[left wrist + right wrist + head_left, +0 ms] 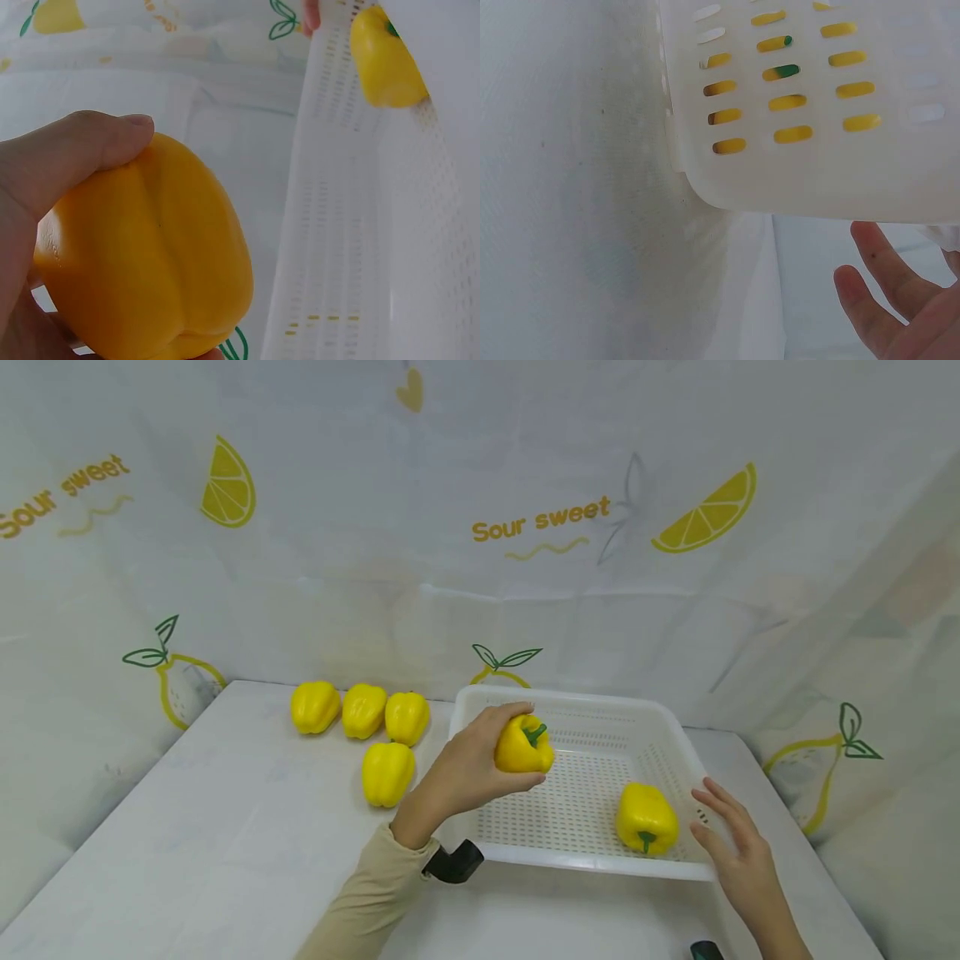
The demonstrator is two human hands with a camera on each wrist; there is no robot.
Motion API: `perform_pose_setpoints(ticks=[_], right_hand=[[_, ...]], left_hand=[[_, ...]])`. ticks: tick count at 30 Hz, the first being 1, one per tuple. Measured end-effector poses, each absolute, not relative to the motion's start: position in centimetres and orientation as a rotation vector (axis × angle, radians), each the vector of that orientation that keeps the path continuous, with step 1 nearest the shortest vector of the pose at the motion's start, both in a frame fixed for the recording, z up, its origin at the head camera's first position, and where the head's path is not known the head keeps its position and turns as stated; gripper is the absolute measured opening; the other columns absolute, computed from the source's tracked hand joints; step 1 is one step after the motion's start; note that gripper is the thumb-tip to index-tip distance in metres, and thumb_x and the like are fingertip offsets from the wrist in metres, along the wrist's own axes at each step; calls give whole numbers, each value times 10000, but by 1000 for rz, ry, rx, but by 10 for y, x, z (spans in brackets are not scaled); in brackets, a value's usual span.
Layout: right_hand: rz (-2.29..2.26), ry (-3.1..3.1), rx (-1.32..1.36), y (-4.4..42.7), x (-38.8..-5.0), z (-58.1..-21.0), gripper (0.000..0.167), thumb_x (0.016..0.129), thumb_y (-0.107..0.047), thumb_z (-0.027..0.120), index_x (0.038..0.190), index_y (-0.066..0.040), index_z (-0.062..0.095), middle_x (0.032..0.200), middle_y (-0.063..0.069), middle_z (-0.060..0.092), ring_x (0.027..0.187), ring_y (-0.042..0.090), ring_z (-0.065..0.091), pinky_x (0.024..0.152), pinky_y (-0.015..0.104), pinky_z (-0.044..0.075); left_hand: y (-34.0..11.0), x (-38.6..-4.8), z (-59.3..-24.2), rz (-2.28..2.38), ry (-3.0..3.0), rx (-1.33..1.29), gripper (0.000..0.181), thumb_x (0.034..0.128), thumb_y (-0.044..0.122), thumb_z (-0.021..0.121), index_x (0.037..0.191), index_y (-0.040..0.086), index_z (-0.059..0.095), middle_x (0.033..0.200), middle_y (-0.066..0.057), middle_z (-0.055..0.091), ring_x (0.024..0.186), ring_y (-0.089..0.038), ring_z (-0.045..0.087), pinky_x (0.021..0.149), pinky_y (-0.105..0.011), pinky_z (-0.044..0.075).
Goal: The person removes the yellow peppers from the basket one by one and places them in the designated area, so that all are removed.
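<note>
Over the left side of a white perforated basket [577, 862], my left hand [472, 768] holds a yellow bell pepper [517, 747] between thumb and fingers, its green stem facing right. The left wrist view shows this held pepper [157, 255] up close, thumb on top. Another yellow bell pepper [647, 817] lies in the basket's front right corner; through the slots of the basket wall [817, 176] its yellow shows in the right wrist view. At the basket's right rim is my right hand [738, 852], its fingers loosely extended; whether they touch the rim is unclear.
Left of the basket, several yellow bell peppers stand on the white table [225, 827]: three in a back row, including one at the far left [315, 707], and one nearer [387, 774]. A white curtain [337, 527] with lemon prints hangs behind the table.
</note>
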State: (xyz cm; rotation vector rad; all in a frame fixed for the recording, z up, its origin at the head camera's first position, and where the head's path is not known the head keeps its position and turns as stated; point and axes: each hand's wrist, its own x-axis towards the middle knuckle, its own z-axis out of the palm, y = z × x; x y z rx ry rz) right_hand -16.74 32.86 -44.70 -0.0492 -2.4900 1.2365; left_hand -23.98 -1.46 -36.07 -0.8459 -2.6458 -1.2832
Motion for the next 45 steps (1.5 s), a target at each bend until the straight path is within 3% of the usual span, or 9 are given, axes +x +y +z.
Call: perform_pose_setpoints(ticks=[7, 13, 16, 24, 31, 37, 45], right_hand=[[1239, -2498, -64, 329, -167, -448, 440, 1016, -142, 532, 1428, 0, 470, 1558, -255, 247, 1286, -269, 143, 1189, 665, 38], [1217, -2495, -48, 329, -166, -448, 438, 1014, -133, 535, 1427, -1, 473, 1542, -274, 258, 1289, -265, 154, 1237, 569, 26], [1217, -2494, -44, 329, -166, -448, 437, 1014, -136, 536, 1426, -4, 476, 1560, -243, 264, 1295, -260, 158, 1242, 554, 21], [1239, -2497, -53, 329, -167, -446, 440, 1016, -141, 534, 1429, -2, 471, 1598, -172, 260, 1295, -257, 158, 1191, 665, 41], [1250, -2494, -54, 328, -166, -446, 436, 1017, -144, 527, 1425, -2, 475, 1639, -15, 254, 1291, -260, 157, 1186, 671, 43], [1245, -2481, -27, 328, -167, -446, 436, 1014, -144, 534, 1426, -10, 480, 1617, -115, 275, 1288, -261, 170, 1210, 630, 29], [1255, -2477, -29, 329, -166, -446, 437, 1013, -140, 536, 1424, -6, 479, 1608, -142, 269, 1299, -252, 167, 1192, 660, 30]], left_hand=[[-26, -239, -368, -1286, -2631, -792, 730, 812, 314, 800, 1438, 206, 440, 1357, -6, 537, 1045, -152, 580, 895, -309, 543], [-36, -238, -373, -1290, -2634, -749, 727, 807, 313, 806, 1432, 211, 448, 1322, 0, 556, 1030, -147, 579, 889, -317, 543], [-42, -238, -374, -1319, -2632, -732, 733, 801, 304, 812, 1432, 206, 452, 1295, 0, 566, 1028, -152, 579, 894, -328, 544], [-58, -241, -381, -1379, -2644, -639, 738, 801, 325, 809, 1437, 242, 444, 1306, 19, 546, 1055, -150, 564, 909, -351, 535], [-66, -243, -385, -1468, -2628, -644, 719, 814, 344, 796, 1426, 278, 425, 1311, 38, 536, 1066, -172, 562, 934, -368, 523], [-72, -243, -390, -1531, -2580, -652, 742, 814, 320, 802, 1438, 234, 409, 1350, 35, 529, 1099, -178, 558, 961, -390, 508], [-78, -243, -391, -1554, -2567, -660, 763, 821, 324, 800, 1449, 222, 380, 1398, -1, 506, 1139, -202, 554, 995, -423, 492]])
